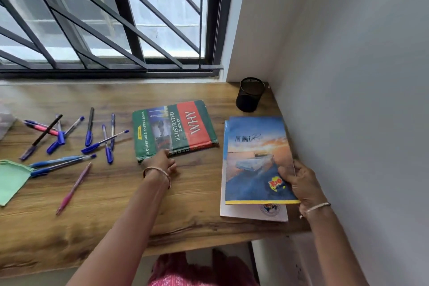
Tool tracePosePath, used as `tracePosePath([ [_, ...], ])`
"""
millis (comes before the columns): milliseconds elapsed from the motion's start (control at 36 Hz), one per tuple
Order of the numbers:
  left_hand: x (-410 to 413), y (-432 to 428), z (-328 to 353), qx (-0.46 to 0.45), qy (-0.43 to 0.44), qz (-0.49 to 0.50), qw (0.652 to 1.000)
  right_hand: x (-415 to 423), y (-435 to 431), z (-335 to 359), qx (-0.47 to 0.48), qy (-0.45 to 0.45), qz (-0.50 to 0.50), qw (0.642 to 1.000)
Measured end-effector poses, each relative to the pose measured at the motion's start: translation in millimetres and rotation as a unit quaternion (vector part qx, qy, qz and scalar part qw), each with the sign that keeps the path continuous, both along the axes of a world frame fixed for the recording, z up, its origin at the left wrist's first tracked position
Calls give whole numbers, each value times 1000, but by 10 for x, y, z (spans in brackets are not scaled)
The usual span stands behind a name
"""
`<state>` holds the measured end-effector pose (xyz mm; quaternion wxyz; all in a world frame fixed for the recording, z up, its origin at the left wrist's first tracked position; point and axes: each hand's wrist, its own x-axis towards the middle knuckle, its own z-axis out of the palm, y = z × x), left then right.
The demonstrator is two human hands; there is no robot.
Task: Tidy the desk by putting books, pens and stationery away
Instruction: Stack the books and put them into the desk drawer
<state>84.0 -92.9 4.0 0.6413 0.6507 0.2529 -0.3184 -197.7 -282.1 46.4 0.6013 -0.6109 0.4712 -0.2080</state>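
Observation:
A green and red hardcover book (176, 126) titled "WHY" lies flat in the middle of the wooden desk (111, 211). My left hand (162, 161) touches its near edge with the fingers curled at the spine. At the right, a blue notebook (257, 160) with a sunset cover rests on a white booklet (253, 212). My right hand (301, 182) grips the blue notebook's right edge, thumb on the cover. Several blue pens (97, 143), a black pen (47, 130) and a pink pen (73, 189) lie scattered on the left.
A black mesh pen holder (250, 94) stands in the back right corner by the grey wall (359, 100). A green cloth (11, 180) lies at the left edge. A barred window (104, 18) runs behind the desk.

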Motion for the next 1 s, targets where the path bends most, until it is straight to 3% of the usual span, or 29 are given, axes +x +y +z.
tracePosePath([
  [83,102,84,-47,66,-59,-13,996,-73,-28,-264,6,57,-7,998],
  [222,159,247,-13,239,-180,-58,953,-204,-53,-518,-20,172,15,985],
  [333,171,304,35,311,-210,-83,923,-121,-9,-313,-82,271,52,958],
  [417,213,315,10,321,-194,-91,923,-25,68,-54,-88,339,58,935],
  [556,283,334,51,334,-182,-142,914,194,148,266,-165,558,80,809],
  [611,345,346,23,329,-167,-156,916,456,168,335,-241,531,49,811],
  [667,413,364,-42,330,-157,-162,917,863,190,307,-287,438,62,850],
  [722,475,376,-131,330,-154,-168,916,1352,273,240,-272,342,114,892],
  [778,471,381,-73,326,-160,-172,916,1820,365,88,-247,292,176,907],
  [861,473,394,-12,304,-160,-167,924,2287,491,-107,-223,307,201,903],
  [1000,486,381,158,267,-143,-134,944,2511,540,-238,-211,357,121,902],
])
